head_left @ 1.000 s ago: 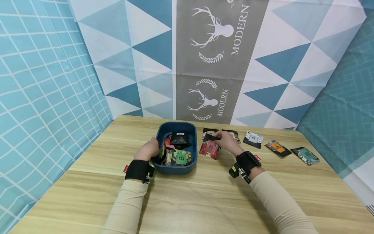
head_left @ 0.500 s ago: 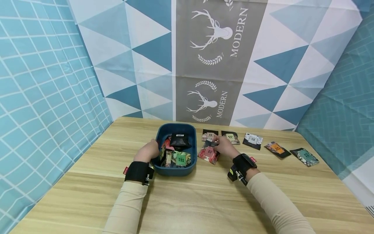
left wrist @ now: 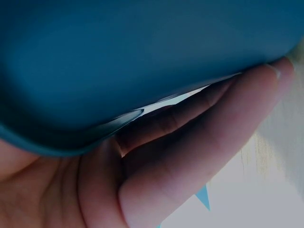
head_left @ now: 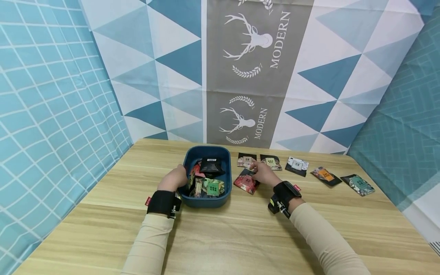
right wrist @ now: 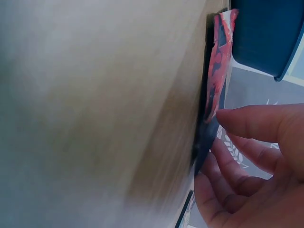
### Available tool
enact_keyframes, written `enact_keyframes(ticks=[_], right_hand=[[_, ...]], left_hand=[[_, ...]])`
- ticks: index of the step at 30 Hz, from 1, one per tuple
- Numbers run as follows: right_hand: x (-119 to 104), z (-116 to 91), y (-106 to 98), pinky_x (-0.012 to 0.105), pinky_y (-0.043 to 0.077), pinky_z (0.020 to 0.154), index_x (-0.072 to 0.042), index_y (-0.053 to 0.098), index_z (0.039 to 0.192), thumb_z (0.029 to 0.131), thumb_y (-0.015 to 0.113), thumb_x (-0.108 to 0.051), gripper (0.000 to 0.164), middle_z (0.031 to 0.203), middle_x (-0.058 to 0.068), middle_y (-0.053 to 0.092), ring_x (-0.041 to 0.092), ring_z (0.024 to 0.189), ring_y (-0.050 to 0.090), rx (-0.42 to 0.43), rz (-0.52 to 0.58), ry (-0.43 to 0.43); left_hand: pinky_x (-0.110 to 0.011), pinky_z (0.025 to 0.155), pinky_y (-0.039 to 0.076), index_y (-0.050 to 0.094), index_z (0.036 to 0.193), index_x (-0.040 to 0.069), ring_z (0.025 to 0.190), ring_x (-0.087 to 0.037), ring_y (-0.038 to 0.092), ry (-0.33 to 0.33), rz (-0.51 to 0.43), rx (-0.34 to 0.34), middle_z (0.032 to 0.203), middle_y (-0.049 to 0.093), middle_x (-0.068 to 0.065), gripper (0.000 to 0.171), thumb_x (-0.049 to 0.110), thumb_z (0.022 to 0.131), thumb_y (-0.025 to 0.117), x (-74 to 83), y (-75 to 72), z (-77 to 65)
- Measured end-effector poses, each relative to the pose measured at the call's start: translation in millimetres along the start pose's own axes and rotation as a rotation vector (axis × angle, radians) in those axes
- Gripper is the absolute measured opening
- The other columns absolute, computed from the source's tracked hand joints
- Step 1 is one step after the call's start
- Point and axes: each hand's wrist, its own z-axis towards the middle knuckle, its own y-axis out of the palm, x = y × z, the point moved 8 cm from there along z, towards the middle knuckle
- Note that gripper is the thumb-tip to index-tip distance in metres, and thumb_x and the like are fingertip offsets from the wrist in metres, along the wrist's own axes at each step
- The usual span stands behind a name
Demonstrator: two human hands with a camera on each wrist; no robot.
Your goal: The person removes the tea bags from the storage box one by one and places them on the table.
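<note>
**Right fingertips on a red packet, left hand on the blue bin**

The red packet (head_left: 245, 184) lies on the wooden table (head_left: 220, 236), just right of the blue bin (head_left: 206, 202), its dark upper part toward the backdrop. The right hand (head_left: 264, 173) touches its upper right part. In the right wrist view the thumb stands apart from the other fingers, and the tips line up along the packet — bent a little, spread rather than squeezed together.

The left hand (head_left: 174, 178) holds the left wall of the bin. In the left wrist view the fingers lie close together along the outer side, clamped on the wall with the thumb side at the rim; the thumb's tip is hidden.

Inside the bin a black packet (head_left: 211, 165) sits toward the back and a green-and-yellow packet (head_left: 213, 187) at the front, with more packets, partly covered, at the left.

Behind the red packet, a row of five starts: a pink-labelled packet (head_left: 246, 160), a yellow-labelled packet (head_left: 270, 162), a white packet (head_left: 297, 165), an orange-labelled packet (head_left: 325, 175) and a green-labelled packet (head_left: 358, 184), the last nearest the table's right edge. Both wrists wear black straps (head_left: 160, 201) above beige sleeves (head_left: 151, 236). A backdrop (head_left: 240, 88) with deer heads and triangles hangs behind.
</note>
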Motion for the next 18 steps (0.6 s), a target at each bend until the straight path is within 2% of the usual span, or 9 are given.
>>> enact_keyframes(ticks=[2,4,7,9,13,14,15,16,18], right_hand=[[-1,-1,0,0.028,0.041,0.065,0.006,0.056,0.112,0.083,0.058,0.007,0.03,0.148,0.025,0.031,0.027,0.089,0.056,-0.002,-0.011,-0.017],[-1,0,-1,0.03,0.042,0.066,0.007,0.057,0.113,0.082,0.058,0.006,0.03,0.141,0.026,0.04,0.029,0.089,0.057,-0.001,-0.008,-0.007],[1,5,-2,0.033,0.046,0.069,0.004,0.058,0.114,0.083,0.06,0.002,0.031,0.125,0.025,0.054,0.03,0.092,0.057,-0.001,0.008,-0.002],[6,15,-1,0.035,0.047,0.072,-0.002,0.06,0.114,0.086,0.06,-0.005,0.028,0.111,0.019,0.06,0.028,0.095,0.057,0.016,0.026,-0.053],[25,44,9,0.036,0.048,0.078,-0.013,0.058,0.12,0.09,0.061,-0.02,0.031,0.115,0.012,0.059,0.025,0.102,0.056,0.006,0.029,-0.078],[17,42,9,0.036,0.047,0.08,-0.013,0.058,0.12,0.091,0.059,-0.021,0.03,0.115,0.011,0.06,0.024,0.103,0.056,0.014,0.018,-0.105],[24,52,13,0.034,0.047,0.077,-0.015,0.058,0.119,0.091,0.06,-0.026,0.03,0.113,0.009,0.06,0.022,0.099,0.057,0.024,0.029,-0.136],[21,54,16,0.034,0.047,0.078,-0.016,0.058,0.119,0.091,0.06,-0.027,0.03,0.114,0.008,0.06,0.022,0.1,0.057,0.021,0.032,-0.147],[8,54,20,0.032,0.047,0.079,-0.017,0.059,0.118,0.091,0.06,-0.031,0.031,0.114,0.006,0.06,0.02,0.1,0.057,0.011,0.037,-0.185]], left_hand=[[-0.03,0.063,0.037,0.012,0.142,-0.019,0.074,-0.023,0.054,0.001,0.0,-0.001,0.119,0.053,-0.034,0.058,0.003,0.095,0.039,-0.1,0.4,0.6],[-0.03,0.062,0.037,0.011,0.142,-0.018,0.071,-0.022,0.053,0.0,-0.004,-0.001,0.116,0.055,-0.033,0.058,0.003,0.095,0.038,-0.4,0.5,0.8],[-0.029,0.06,0.035,0.011,0.142,-0.017,0.067,-0.021,0.05,-0.001,-0.014,-0.001,0.109,0.058,-0.03,0.058,0.002,0.095,0.038,-0.4,0.4,0.8],[-0.029,0.059,0.034,0.011,0.142,-0.017,0.066,-0.021,0.05,-0.003,-0.019,-0.003,0.108,0.058,-0.03,0.057,0.002,0.096,0.038,-0.4,0.3,1.0],[-0.029,0.061,0.036,0.012,0.142,-0.018,0.071,-0.023,0.053,-0.002,-0.015,-0.002,0.116,0.055,-0.033,0.057,0.002,0.095,0.039,-0.4,-0.4,1.9],[-0.029,0.062,0.037,0.012,0.142,-0.018,0.072,-0.023,0.053,-0.004,-0.015,-0.003,0.118,0.054,-0.034,0.057,0.002,0.095,0.038,-0.9,-0.2,2.2],[-0.029,0.062,0.037,0.011,0.142,-0.018,0.074,-0.023,0.054,-0.008,-0.017,-0.005,0.12,0.053,-0.034,0.057,0.002,0.095,0.038,-1.4,-0.2,2.3],[-0.029,0.063,0.038,0.011,0.142,-0.018,0.075,-0.023,0.054,-0.011,-0.018,-0.006,0.122,0.052,-0.034,0.057,0.003,0.096,0.038,-1.8,0.0,2.6],[-0.03,0.063,0.038,0.011,0.142,-0.017,0.075,-0.024,0.054,-0.017,-0.021,-0.011,0.12,0.053,-0.033,0.058,0.003,0.096,0.038,-2.8,0.7,3.0]])
